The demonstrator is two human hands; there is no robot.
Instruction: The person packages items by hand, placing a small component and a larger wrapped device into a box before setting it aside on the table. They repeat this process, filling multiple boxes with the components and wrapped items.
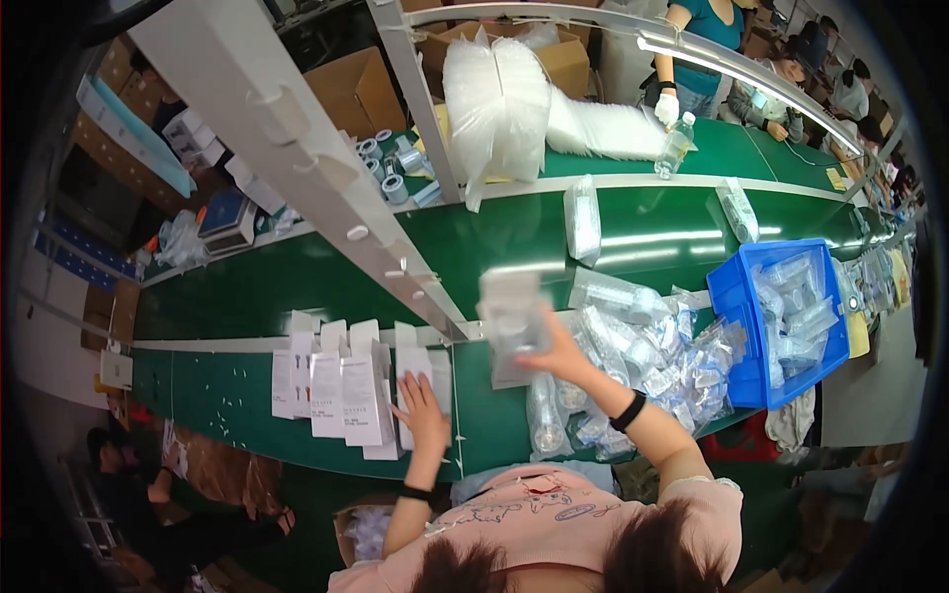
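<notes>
My left hand [423, 407] lies with its fingers spread on a flat white carton [406, 354], at the right end of a row of such cartons. Several white printed cartons [364, 395] stand to its left, some with raised flaps. In my right hand [563, 351] is another white carton [509, 311], blurred by motion and lifted over the middle of the bench. Its contents I cannot make out. Just right of that hand spreads a heap of clear plastic packets [633, 351] with pale items inside.
A blue bin [727, 287] of clear packets stands at the right. Behind the bench runs a green conveyor [395, 237] carrying clear packs [583, 222]. A white metal post [326, 178] slants across the left. Bubble wrap [499, 99] and a co-worker's gloved hand [667, 107] are beyond.
</notes>
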